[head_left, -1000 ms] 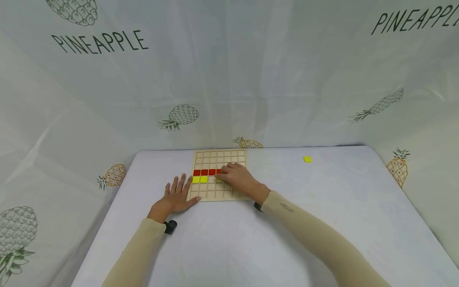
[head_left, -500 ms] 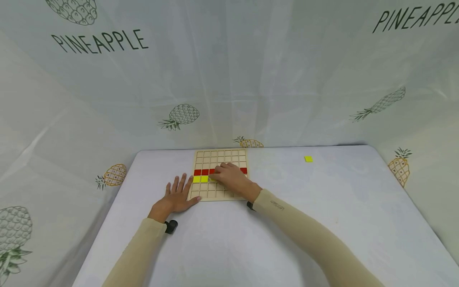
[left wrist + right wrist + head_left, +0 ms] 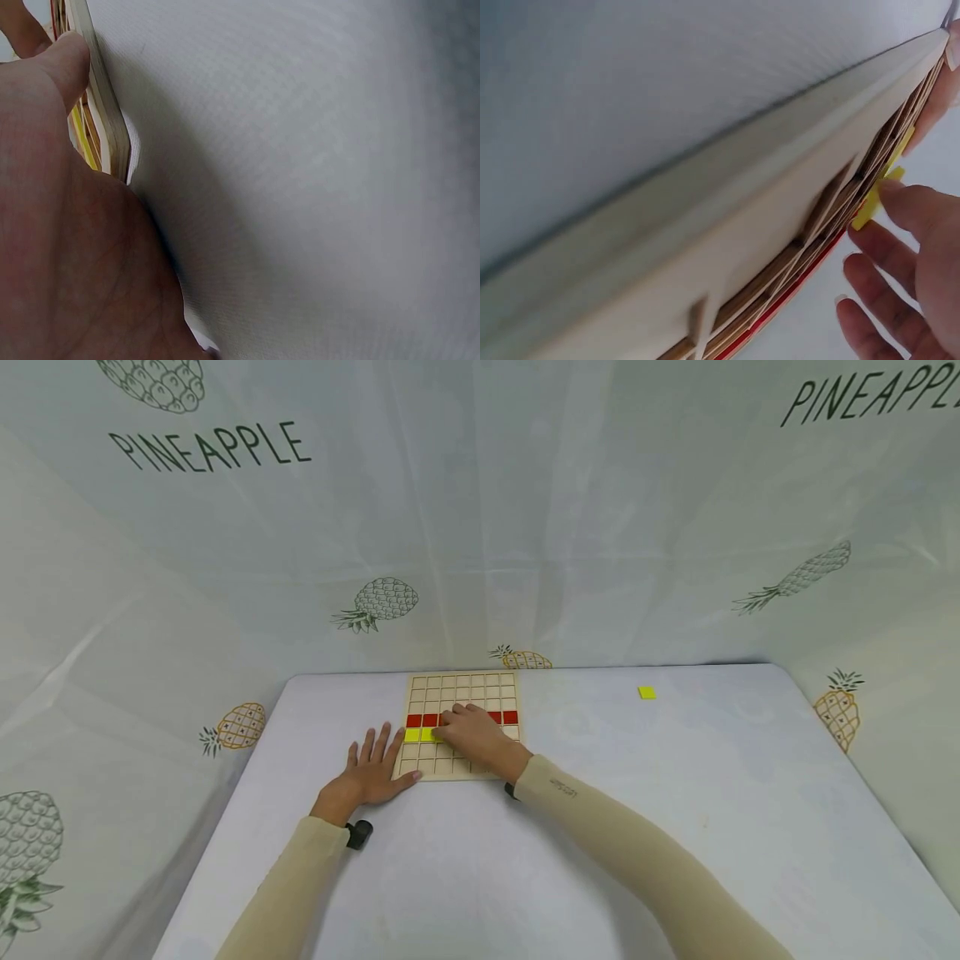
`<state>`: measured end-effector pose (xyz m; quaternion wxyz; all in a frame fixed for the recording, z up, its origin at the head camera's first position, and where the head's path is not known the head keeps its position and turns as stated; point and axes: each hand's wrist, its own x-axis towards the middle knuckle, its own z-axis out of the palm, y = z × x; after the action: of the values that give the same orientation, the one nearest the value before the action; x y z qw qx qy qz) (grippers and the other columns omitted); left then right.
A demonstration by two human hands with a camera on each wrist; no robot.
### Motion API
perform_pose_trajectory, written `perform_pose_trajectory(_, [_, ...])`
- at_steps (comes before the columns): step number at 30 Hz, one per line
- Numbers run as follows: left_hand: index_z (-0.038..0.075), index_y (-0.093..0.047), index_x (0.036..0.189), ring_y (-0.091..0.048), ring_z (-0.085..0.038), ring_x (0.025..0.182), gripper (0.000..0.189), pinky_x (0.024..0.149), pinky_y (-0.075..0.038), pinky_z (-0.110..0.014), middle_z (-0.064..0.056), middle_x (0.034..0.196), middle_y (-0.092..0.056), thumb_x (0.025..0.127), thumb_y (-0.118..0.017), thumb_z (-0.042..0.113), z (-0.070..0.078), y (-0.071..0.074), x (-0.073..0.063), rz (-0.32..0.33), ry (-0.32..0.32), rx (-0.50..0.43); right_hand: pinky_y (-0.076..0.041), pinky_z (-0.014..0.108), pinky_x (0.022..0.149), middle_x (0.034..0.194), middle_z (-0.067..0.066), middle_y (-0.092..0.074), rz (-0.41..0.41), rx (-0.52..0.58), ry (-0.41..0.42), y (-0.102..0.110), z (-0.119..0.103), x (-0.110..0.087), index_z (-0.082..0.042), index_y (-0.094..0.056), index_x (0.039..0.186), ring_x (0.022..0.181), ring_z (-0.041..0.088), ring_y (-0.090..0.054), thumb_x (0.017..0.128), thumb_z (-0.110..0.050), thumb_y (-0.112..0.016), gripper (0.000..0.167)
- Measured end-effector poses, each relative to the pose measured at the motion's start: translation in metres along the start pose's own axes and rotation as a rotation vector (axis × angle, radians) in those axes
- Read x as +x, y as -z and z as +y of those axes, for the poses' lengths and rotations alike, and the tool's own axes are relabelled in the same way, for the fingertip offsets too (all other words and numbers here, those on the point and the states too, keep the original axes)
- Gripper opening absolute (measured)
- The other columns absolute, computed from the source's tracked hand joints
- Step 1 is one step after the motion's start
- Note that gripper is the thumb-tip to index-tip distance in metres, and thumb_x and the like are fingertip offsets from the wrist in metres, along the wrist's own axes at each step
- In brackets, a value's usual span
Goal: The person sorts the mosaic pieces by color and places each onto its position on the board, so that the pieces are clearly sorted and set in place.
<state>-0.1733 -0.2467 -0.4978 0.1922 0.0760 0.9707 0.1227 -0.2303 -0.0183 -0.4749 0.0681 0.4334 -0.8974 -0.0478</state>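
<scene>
A pale wooden grid board [image 3: 462, 687] lies at the table's back edge. Across it runs a row of red tiles [image 3: 511, 717], partly covered by my right hand [image 3: 480, 739]. Below that row, at the left end, sit two yellow tiles [image 3: 412, 735]. Thumb and forefinger of my right hand pinch a yellow tile [image 3: 877, 199], tilted close over the board beside those two, as the right wrist view shows. My left hand [image 3: 369, 774] rests flat with spread fingers along the board's left edge, its thumb [image 3: 70, 64] on the near left corner.
One loose yellow tile [image 3: 647, 692] lies on the white table [image 3: 465, 868] to the right, near the back edge. Behind the table hangs a pale cloth [image 3: 480, 527] printed with pineapples. Both forearms wear beige sleeves.
My right hand has slid left along the board with the yellow tile, uncovering red tiles at the right end of their row. The left hand has stayed in place.
</scene>
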Motion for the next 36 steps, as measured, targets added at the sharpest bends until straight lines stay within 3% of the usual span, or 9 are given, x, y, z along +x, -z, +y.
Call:
perform_pose_trajectory(18, [0.004,-0.006,0.17,0.01,-0.052,0.16,0.098,0.124,0.007,-0.071,-0.026,0.175,0.007,0.104,-0.051,0.06,-0.008,-0.01,0.008,0.024,0.004,0.046,-0.054,0.034,0.106,0.128,-0.001,-0.073,-0.015,-0.064,-0.037,-0.004,-0.005,0.008,-0.026,-0.076,0.133,0.119,0.018,-0.064,0.098,-0.023,-0.078,0.035])
perform_pose_trajectory(31, [0.005,-0.006,0.17,0.01,-0.051,0.16,0.098,0.124,0.009,-0.07,-0.025,0.175,0.008,0.104,-0.05,0.061,-0.007,-0.009,0.006,0.021,0.004,0.037,-0.056,0.033,0.101,0.121,-0.001,-0.07,0.028,0.041,-0.058,-0.005,-0.004,0.004,-0.025,-0.079,0.127,0.109,0.017,-0.061,0.098,-0.019,-0.078,0.029])
perform_pose_trajectory(36, [0.005,-0.006,0.17,0.01,-0.051,0.16,0.098,0.124,0.008,-0.07,-0.026,0.175,0.008,0.104,-0.05,0.062,-0.009,-0.011,0.008,0.024,0.004,0.039,-0.056,0.031,0.1,0.126,0.0,-0.069,-0.006,-0.037,-0.04,-0.003,-0.007,0.001,-0.023,-0.078,0.13,0.114,0.018,-0.061,0.099,-0.018,-0.077,0.031])
